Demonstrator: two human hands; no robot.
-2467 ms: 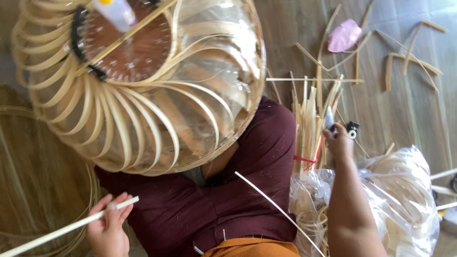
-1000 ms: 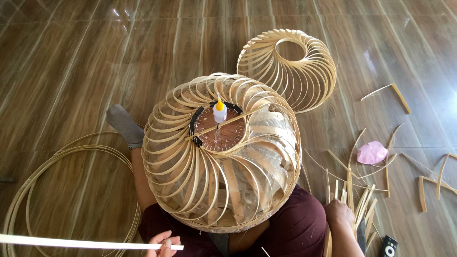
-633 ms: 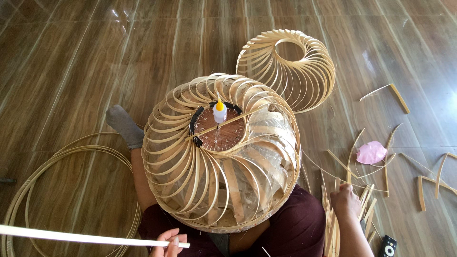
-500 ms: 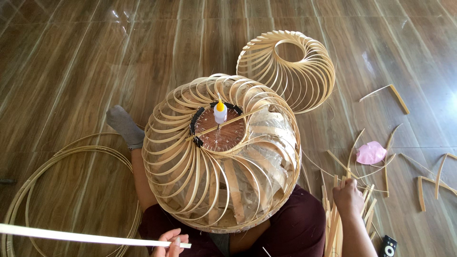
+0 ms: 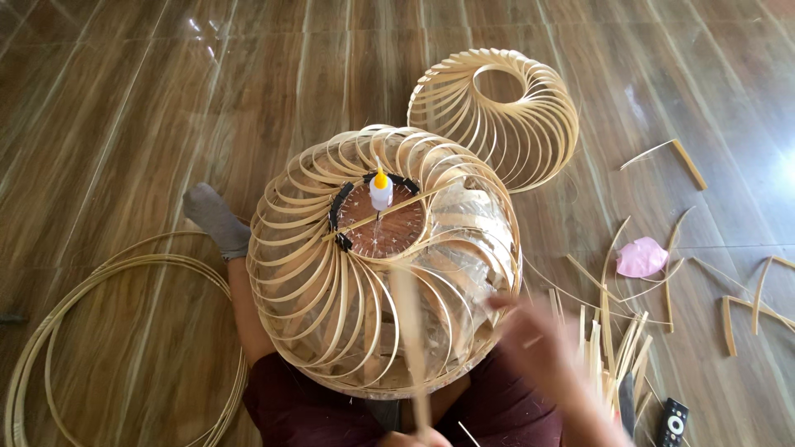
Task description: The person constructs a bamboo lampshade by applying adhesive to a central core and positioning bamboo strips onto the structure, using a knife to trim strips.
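A single head-worn camera looked steeply down from above the seated person onto the lap and the wooden floor (image 5: 124, 124). It sat close over the bamboo lampshade frame (image 5: 381, 265), which filled the middle, with the floor stretching away toward the top edge.

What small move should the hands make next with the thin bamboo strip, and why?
Probably steady the thin pale bamboo strip and lay it onto the round bamboo-slat lampshade frame. The strip stands blurred over the frame's near side, its lower end at the left hand by the picture's bottom edge. The blurred right hand is close to the frame's right side, free to guide it.
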